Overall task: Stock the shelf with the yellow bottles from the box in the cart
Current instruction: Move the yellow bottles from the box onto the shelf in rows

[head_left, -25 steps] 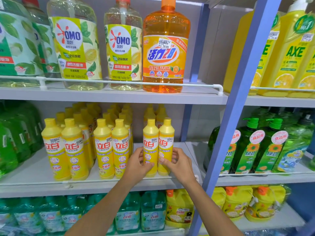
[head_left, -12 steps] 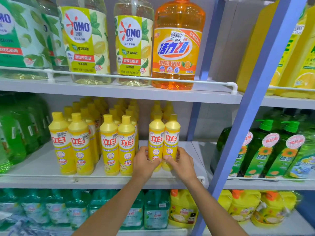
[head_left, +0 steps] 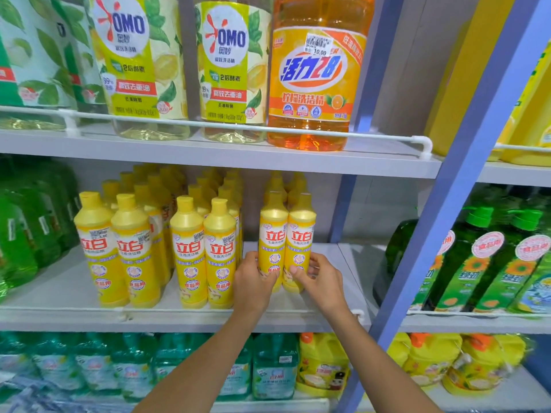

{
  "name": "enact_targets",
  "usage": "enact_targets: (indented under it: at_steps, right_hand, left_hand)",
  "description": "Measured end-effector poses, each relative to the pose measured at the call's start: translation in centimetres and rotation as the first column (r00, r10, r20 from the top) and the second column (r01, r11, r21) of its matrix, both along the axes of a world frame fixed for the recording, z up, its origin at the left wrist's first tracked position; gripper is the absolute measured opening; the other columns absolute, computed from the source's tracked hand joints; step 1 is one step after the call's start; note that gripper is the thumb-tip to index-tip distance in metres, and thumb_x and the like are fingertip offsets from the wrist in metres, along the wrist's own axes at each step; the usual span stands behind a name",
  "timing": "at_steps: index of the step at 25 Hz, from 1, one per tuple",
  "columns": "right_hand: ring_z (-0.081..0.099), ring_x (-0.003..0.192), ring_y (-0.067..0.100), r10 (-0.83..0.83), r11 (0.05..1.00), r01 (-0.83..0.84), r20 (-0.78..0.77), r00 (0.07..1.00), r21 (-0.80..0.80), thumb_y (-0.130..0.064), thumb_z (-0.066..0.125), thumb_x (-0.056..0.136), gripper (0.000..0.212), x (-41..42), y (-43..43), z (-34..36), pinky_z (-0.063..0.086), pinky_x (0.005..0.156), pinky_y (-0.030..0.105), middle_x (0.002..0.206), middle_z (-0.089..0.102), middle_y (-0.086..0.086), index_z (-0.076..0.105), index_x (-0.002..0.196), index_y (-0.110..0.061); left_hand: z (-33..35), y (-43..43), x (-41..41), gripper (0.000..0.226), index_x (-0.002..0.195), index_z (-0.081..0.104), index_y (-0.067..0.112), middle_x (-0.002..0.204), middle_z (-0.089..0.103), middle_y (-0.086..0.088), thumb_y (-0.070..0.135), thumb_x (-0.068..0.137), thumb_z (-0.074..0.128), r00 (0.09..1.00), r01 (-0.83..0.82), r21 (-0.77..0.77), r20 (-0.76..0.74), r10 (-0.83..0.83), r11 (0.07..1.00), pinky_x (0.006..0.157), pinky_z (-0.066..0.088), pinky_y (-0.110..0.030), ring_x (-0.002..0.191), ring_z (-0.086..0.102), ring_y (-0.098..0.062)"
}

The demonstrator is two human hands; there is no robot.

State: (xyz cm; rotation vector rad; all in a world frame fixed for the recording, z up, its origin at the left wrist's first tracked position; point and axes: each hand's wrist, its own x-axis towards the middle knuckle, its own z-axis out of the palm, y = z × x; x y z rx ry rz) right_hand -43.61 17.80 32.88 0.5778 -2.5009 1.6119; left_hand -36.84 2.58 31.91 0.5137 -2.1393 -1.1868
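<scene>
On grey shelf (head_left: 56, 293), yellow bottles (head_left: 188, 248)

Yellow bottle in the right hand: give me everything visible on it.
The right yellow bottle is slim, glossy plastic, with a yellow cap and a white label band bearing red characters. It stands upright near the front of the middle shelf, side against its twin. The right hand grips its lower body.
</scene>
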Motion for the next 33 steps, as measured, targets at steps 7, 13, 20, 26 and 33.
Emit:
enact_targets:
  at_steps: [7, 13, 20, 26, 33]
  right_hand:
    - [0.067, 0.087, -0.015, 0.005, 0.998, -0.001, 0.063, 0.998, -0.062, -0.026, 0.082, 0.085, 0.041, -1.1, -0.8, -0.2, 0.055, 0.078, 0.009, 0.1, 0.073, -0.013, 0.063, 0.12, -0.02]
    - [0.069, 0.096, -0.004, -0.002, 0.997, 0.006, 0.056, 0.998, -0.072, -0.03, 0.077, 0.09, 0.045, -2.2, -1.6, -0.5, 0.049, 0.075, 0.002, 0.113, 0.074, -0.005, 0.062, 0.13, -0.015]
    - [0.071, 0.101, 0.002, 0.024, 0.997, -0.022, 0.028, 0.999, -0.067, -0.038, 0.074, 0.091, 0.041, -3.6, -2.0, -1.0, 0.059, 0.094, 0.029, 0.113, 0.075, -0.01, 0.064, 0.128, -0.022]
    - [0.07, 0.101, 0.001, 0.022, 0.996, -0.018, 0.041, 0.999, -0.087, -0.042, 0.079, 0.086, 0.045, -3.4, -2.1, -0.7, 0.057, 0.09, 0.022, 0.113, 0.074, -0.012, 0.064, 0.125, -0.026]
    - [0.071, 0.097, -0.002, 0.023, 0.993, -0.016, 0.063, 0.998, -0.12, -0.032, 0.08, 0.087, 0.041, -3.9, -2.0, -0.3, 0.057, 0.084, 0.014, 0.11, 0.076, -0.01, 0.067, 0.124, -0.019]
  left_hand:
    - [-0.1, 0.1, -1.8, 0.043, 0.118, 0.061, 0.014, 0.113, 0.07, -0.005, 0.025, 0.082, 0.082, 0.999, -0.04, 0.027, 0.006, 0.04, 0.999, 0.086, 0.056, -0.035, 0.099, 0.066, -0.021]
    - [-0.3, -0.3, -3.4, 0.047, 0.12, 0.06, 0.015, 0.116, 0.069, -0.006, 0.026, 0.081, 0.083, 0.999, -0.045, 0.05, 0.022, 0.044, 0.998, 0.091, 0.058, -0.042, 0.103, 0.067, -0.023]
    - [-0.8, -1.1, -5.0, 0.048, 0.119, 0.059, 0.019, 0.117, 0.069, -0.003, 0.026, 0.079, 0.084, 0.999, -0.032, 0.075, 0.011, 0.031, 0.997, 0.091, 0.059, -0.043, 0.103, 0.066, -0.02]
    - [-0.9, -1.1, -5.2, 0.046, 0.115, 0.058, 0.023, 0.113, 0.069, -0.002, 0.029, 0.078, 0.085, 0.999, -0.038, 0.072, -0.014, 0.039, 0.997, 0.087, 0.06, -0.039, 0.1, 0.066, -0.018]
    - [-0.8, -1.3, -5.5, 0.048, 0.115, 0.059, 0.02, 0.112, 0.07, -0.003, 0.023, 0.076, 0.087, 0.999, -0.032, 0.074, -0.023, 0.034, 0.997, 0.087, 0.06, -0.042, 0.1, 0.067, -0.019]
